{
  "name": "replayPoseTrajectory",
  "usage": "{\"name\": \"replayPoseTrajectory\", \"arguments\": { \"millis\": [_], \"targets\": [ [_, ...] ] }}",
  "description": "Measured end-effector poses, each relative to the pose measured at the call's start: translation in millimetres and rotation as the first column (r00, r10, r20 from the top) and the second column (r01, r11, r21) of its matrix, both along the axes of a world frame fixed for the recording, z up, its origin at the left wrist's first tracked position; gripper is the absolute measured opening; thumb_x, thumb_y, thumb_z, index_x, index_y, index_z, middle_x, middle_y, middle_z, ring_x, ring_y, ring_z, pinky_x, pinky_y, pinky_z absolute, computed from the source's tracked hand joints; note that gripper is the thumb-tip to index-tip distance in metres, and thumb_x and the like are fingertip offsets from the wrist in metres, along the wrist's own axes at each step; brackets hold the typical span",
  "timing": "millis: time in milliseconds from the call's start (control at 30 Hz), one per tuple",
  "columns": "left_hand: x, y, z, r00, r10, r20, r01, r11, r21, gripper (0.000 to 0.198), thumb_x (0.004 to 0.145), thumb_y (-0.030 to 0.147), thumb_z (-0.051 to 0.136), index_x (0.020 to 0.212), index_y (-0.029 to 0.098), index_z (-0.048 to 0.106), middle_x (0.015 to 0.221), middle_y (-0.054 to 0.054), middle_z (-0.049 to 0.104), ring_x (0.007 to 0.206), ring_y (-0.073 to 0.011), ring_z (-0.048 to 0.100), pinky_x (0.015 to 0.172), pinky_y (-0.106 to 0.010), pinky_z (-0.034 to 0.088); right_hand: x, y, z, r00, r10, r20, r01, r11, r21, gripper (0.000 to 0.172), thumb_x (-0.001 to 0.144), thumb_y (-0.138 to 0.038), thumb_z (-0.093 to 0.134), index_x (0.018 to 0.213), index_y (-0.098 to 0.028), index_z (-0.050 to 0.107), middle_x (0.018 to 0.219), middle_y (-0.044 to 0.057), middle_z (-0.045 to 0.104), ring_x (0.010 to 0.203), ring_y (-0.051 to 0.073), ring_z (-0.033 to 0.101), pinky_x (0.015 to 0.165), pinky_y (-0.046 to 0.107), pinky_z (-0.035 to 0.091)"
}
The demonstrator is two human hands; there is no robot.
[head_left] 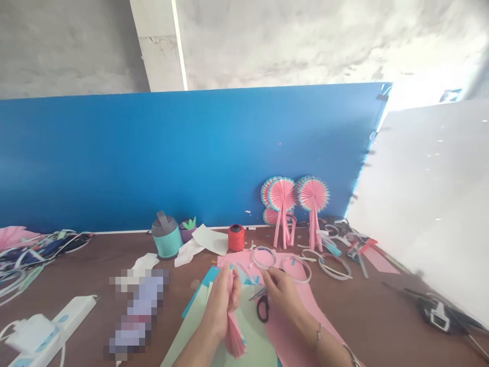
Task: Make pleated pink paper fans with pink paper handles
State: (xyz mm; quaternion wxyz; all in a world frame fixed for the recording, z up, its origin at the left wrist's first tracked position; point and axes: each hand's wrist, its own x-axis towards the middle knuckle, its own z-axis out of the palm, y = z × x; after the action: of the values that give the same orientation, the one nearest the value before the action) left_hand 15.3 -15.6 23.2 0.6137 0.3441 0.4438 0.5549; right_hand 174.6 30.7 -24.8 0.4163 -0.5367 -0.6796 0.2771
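At the far left of the desk [99, 265], a heap of cables [26, 262] lies beside some pink paper. Nearer the front is a white power strip [74, 313] with a white charger [34, 334] seated on it. Next to the right lies a blurred lilac object [139, 316]; its nature cannot be determined.

Toward the back stands a teal cup [168, 242], upright, its grey lid [162, 222] on; contents not visible. Just beside it, a purple pot [187, 233] contains a green leaf-shaped piece [190, 224]. White paper [210, 239] lies in front, and a red spool [236, 238] with a dark top stands upright to the right.

At the front centre, the left hand [221, 295] is closed around pleated pink paper [235, 336], held above green sheets [191, 321]. The right hand [282, 290] has its grip narrow, fingertips together; what lies between them cannot be told. Scissors [263, 309] with dark handles are just beside it, above the paper.

White rings [297, 269] lie behind, on and beside pink sheets. Round pink fans [314, 194] stand upright against the blue panel [153, 158]. A black device [437, 313] lies at far right.
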Motion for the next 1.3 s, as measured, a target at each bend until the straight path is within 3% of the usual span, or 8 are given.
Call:
{"name": "replayPoseTrajectory", "arguments": {
  "millis": [100,200,567,767,900,1033,1167,1300],
  "targets": [
    [-2,8,-1.1,0.956,0.069,0.284,-0.052,0.996,-0.066,0.029,0.089,0.041,0.049,0.077,0.016,0.055,0.050,0.003,0.052,0.042,-0.0070,0.043,0.045,-0.018,0.036,-4,-3,-5.6,0.999,0.043,0.021,-0.043,0.999,0.017,0.034,0.085,-0.048,0.043,0.064,-0.021,0.040,0.059,-0.003,0.044,0.056,0.014,0.042,0.054,0.024,0.032],
    [0,12,-1.4,0.876,0.206,0.436,-0.138,0.973,-0.182,0.016,0.091,0.025,0.049,0.082,0.014,0.056,0.076,-0.008,0.067,0.069,-0.0148,0.065,0.066,-0.026,0.051,-6,-6,-10.9,0.999,0.053,0.003,-0.053,0.998,0.023,0.031,0.085,-0.045,0.045,0.066,-0.021,0.042,0.060,-0.001,0.048,0.056,0.015,0.045,0.054,0.024,0.034],
    [-1,10,-8.9,0.874,0.182,0.450,-0.102,0.975,-0.196,0.017,0.088,0.029,0.054,0.084,0.013,0.058,0.078,-0.009,0.069,0.070,-0.0168,0.067,0.075,-0.032,0.055,-6,-14,1.8,0.978,0.155,-0.138,-0.158,0.987,-0.010,0.028,0.086,-0.040,0.046,0.088,-0.017,0.063,0.076,0.005,0.063,0.069,0.019,0.057,0.062,0.028,0.043],
    [0,12,-10.9,0.861,0.176,0.476,-0.098,0.978,-0.185,0.018,0.090,0.030,0.050,0.086,0.014,0.059,0.081,-0.009,0.071,0.076,-0.0179,0.068,0.085,-0.036,0.051,-3,-12,-4.2,0.973,0.195,-0.120,-0.200,0.979,-0.034,0.039,0.090,-0.044,0.039,0.107,-0.016,0.060,0.058,-0.002,0.052,0.053,0.016,0.050,0.053,0.026,0.040],
    [0,11,-11.0,0.889,0.121,0.441,-0.046,0.983,-0.177,0.024,0.092,0.034,0.046,0.085,0.015,0.060,0.097,-0.011,0.072,0.098,-0.0200,0.065,0.098,-0.035,0.042,-4,-14,0.5,0.981,0.180,-0.067,-0.170,0.977,0.129,0.034,0.086,-0.038,0.044,0.107,-0.017,0.062,0.078,0.006,0.062,0.070,0.018,0.057,0.065,0.028,0.046],
    [-3,12,-16.9,0.900,0.076,0.430,-0.011,0.989,-0.150,0.027,0.092,0.036,0.045,0.088,0.016,0.063,0.107,-0.011,0.070,0.112,-0.0211,0.058,0.107,-0.036,0.032,-5,-15,7.5,0.975,0.217,-0.050,-0.215,0.976,0.038,0.033,0.086,-0.036,0.044,0.102,-0.017,0.067,0.078,0.008,0.068,0.070,0.020,0.060,0.067,0.031,0.049],
    [-4,9,-20.5,0.913,0.019,0.407,0.025,0.994,-0.104,0.037,0.091,0.045,0.042,0.099,0.018,0.066,0.119,-0.008,0.066,0.127,-0.0229,0.045,0.113,-0.040,0.021,-9,-22,10.0,0.953,0.278,-0.120,-0.266,0.958,0.107,0.030,0.085,-0.038,0.049,0.097,-0.019,0.069,0.096,0.010,0.067,0.090,0.023,0.060,0.082,0.034,0.046],
    [-3,6,-21.2,0.940,-0.033,0.338,0.065,0.994,-0.086,0.048,0.090,0.054,0.037,0.109,0.020,0.065,0.129,-0.007,0.059,0.137,-0.0225,0.029,0.115,-0.038,0.009,-17,-28,2.4,0.905,0.363,-0.224,-0.403,0.899,-0.172,0.027,0.085,-0.036,0.052,0.084,-0.015,0.069,0.071,0.003,0.063,0.066,0.015,0.057,0.060,0.024,0.043]
  ]
}}
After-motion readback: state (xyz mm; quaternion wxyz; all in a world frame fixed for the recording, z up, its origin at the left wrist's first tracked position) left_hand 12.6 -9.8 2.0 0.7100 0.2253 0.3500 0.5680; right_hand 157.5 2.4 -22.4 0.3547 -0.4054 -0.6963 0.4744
